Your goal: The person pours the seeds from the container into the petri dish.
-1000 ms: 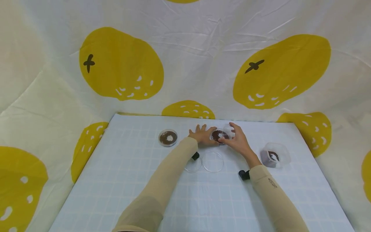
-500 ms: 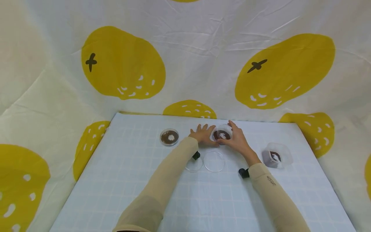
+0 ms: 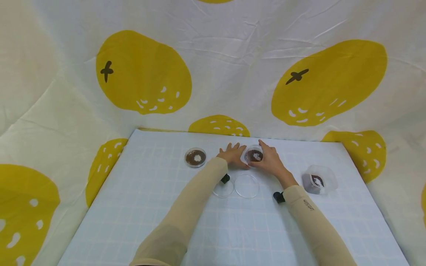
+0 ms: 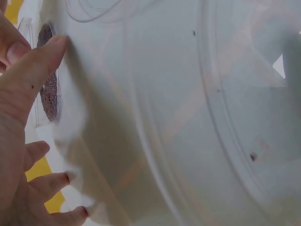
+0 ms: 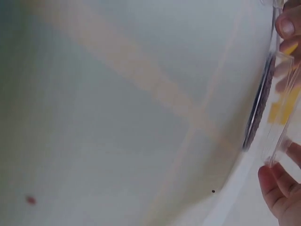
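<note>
From the table's (image 3: 239, 236) near side, we are seeing two beige sleeves (image 3: 317, 225) reaching inward, each ending at a wrist with a small black camera (image 3: 279, 197) showing beside it. Just beyond, around the table's centre, we are finding two clear discs (image 3: 247, 198) lying side by side, the left one partly hiding under the arm. Toward the right edge, short of the far right corner, a clear box (image 3: 331, 179) is sitting with dark and white contents.

Farther on, near the middle of the far edge, we are watching the right hand (image 3: 270, 160) gripping a clear lid (image 5: 282, 113), its thumb and fingers curving around it. The lid is hanging over the middle dish (image 5: 257, 110), which is resting on the table and holding dark brown grains with a white patch. The left hand (image 3: 233, 156) is lying open at that dish's left, fingers spreading, thumb reaching along the near side; whether it is pressing the rim, we are not able to tell. To its left, also near the far edge, the other dish (image 3: 195, 166) is standing with similar brown and white filling. Behind the far edge, a white cloth (image 3: 226, 81) is hanging, showing big yellow fruit.
</note>
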A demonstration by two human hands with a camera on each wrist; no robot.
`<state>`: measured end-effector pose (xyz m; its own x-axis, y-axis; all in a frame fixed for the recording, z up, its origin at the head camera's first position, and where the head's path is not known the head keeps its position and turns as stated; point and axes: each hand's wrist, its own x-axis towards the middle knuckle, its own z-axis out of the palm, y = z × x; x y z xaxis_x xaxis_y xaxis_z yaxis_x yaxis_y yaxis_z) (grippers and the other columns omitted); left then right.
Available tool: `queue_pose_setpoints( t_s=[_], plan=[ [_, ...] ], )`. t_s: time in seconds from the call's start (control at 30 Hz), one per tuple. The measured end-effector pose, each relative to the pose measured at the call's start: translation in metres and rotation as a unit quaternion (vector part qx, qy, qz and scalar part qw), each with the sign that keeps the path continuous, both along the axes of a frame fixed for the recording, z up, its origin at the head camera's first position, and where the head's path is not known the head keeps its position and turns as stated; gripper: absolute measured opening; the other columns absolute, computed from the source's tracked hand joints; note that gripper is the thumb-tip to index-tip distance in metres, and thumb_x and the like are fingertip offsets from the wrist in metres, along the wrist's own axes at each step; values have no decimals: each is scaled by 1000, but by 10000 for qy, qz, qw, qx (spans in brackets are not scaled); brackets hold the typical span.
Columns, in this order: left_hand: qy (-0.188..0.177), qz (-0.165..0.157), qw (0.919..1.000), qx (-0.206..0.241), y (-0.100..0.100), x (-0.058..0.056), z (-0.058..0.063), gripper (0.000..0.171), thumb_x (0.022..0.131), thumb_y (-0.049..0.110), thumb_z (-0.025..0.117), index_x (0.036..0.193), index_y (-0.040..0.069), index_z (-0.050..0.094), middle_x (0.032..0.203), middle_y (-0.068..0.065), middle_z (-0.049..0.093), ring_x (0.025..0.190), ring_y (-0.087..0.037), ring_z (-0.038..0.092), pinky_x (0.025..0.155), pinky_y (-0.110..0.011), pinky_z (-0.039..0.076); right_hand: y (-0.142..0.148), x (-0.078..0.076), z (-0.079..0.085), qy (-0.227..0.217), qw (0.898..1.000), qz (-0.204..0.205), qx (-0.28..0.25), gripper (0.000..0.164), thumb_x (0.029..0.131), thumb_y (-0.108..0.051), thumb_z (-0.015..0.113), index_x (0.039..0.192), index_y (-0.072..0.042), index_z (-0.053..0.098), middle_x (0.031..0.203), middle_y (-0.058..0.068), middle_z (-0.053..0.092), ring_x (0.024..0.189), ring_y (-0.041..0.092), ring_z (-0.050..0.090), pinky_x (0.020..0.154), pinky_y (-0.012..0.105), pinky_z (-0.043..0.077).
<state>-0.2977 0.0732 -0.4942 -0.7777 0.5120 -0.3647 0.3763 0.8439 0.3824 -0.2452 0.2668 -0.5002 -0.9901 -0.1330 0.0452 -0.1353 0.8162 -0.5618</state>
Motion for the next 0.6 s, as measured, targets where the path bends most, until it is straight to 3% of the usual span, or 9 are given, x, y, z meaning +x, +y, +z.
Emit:
queue_pose_setpoints(
  t_s=[0.6],
  plan=[
    [128, 8, 9993, -352, 2, 2, 3, 99, 82, 63, 73, 160, 25, 27, 167, -3, 11, 151, -36, 4, 111, -70, 11, -1, -4, 0, -247, 9980, 152, 568, 107, 77, -40, 87, 154, 4, 27, 149, 27, 42, 123, 51, 39, 102, 65, 36]
  ],
)
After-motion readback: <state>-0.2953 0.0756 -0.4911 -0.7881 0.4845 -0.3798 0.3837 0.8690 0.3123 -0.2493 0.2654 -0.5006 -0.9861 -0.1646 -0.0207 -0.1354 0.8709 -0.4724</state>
